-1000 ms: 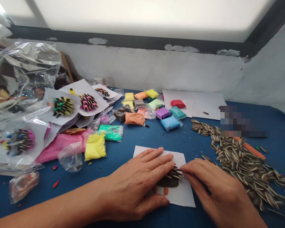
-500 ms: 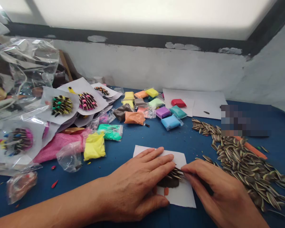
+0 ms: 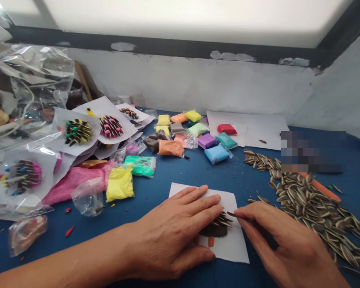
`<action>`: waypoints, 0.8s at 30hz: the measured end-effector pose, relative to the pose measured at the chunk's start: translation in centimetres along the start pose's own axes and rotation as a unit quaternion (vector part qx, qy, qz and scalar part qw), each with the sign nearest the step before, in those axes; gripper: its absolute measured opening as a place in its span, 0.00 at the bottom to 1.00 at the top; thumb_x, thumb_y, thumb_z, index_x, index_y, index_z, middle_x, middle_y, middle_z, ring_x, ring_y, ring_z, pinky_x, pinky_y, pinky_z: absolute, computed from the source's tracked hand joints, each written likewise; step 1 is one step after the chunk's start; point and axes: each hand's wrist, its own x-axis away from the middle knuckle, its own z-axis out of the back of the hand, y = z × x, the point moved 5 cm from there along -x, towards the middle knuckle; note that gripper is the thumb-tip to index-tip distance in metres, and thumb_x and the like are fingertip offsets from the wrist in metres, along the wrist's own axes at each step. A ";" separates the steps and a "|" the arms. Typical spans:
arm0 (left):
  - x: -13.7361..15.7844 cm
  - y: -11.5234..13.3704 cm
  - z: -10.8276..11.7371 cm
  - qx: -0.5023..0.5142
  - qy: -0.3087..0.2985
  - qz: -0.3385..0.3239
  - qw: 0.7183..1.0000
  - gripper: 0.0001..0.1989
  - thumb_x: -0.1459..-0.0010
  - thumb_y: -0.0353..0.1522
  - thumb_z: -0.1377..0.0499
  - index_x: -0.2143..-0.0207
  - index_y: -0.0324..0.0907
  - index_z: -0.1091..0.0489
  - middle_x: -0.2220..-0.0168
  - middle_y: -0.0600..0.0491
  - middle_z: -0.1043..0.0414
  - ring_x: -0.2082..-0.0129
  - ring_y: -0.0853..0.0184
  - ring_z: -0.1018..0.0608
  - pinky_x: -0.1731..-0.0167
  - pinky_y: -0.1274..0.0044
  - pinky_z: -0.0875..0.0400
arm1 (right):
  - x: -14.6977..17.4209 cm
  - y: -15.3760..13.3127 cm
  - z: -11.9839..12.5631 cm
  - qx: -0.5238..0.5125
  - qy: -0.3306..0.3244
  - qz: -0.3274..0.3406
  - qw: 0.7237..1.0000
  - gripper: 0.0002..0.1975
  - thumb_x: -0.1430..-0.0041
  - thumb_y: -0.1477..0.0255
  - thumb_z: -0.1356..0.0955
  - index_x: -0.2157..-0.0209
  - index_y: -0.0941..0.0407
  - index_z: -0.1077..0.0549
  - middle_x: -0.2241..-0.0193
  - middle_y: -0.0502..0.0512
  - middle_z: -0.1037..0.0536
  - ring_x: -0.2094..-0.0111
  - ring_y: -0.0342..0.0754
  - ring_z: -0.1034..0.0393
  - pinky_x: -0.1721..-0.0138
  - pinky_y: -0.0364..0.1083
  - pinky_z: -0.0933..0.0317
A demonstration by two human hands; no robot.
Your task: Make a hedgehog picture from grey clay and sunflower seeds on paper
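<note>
low in the frame's centre, the left hand (image 3: 174, 236) lies flat, fingers spread, on a white paper (image 3: 237, 250) bearing a brown clay lump (image 3: 213, 231) studded with seeds. the right hand (image 3: 283, 244) pinches one sunflower seed (image 3: 231, 215) at the lump's right edge.

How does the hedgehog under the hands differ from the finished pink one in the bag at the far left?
The hedgehog under the hands has a brown body; the bagged hedgehog is pink. The first has bare seed spikes, the second coloured tips. The first lies uncovered on paper, the second under plastic. Both bristle with striped seeds.
</note>
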 end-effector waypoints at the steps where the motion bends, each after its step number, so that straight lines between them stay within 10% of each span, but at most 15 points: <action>1: 0.0 0.0 0.0 0.001 0.000 -0.001 1.000 0.33 0.35 0.40 0.42 0.33 0.38 0.48 0.31 0.47 0.48 0.30 0.56 0.48 0.32 0.63 0.54 | 0.0 0.1 0.2 -0.003 0.007 -0.011 1.000 0.04 0.33 0.73 0.36 0.58 0.50 0.32 0.65 0.47 0.23 0.64 0.40 0.25 0.59 0.39 0.33; 24: 0.1 -0.2 -0.1 -0.001 0.018 -0.010 1.000 0.33 0.35 0.41 0.42 0.32 0.40 0.48 0.32 0.46 0.46 0.31 0.54 0.47 0.33 0.62 0.53 | 0.2 -1.9 -0.7 0.007 -0.011 0.059 0.998 0.06 0.34 0.76 0.37 0.59 0.52 0.31 0.69 0.49 0.24 0.67 0.41 0.26 0.62 0.40 0.33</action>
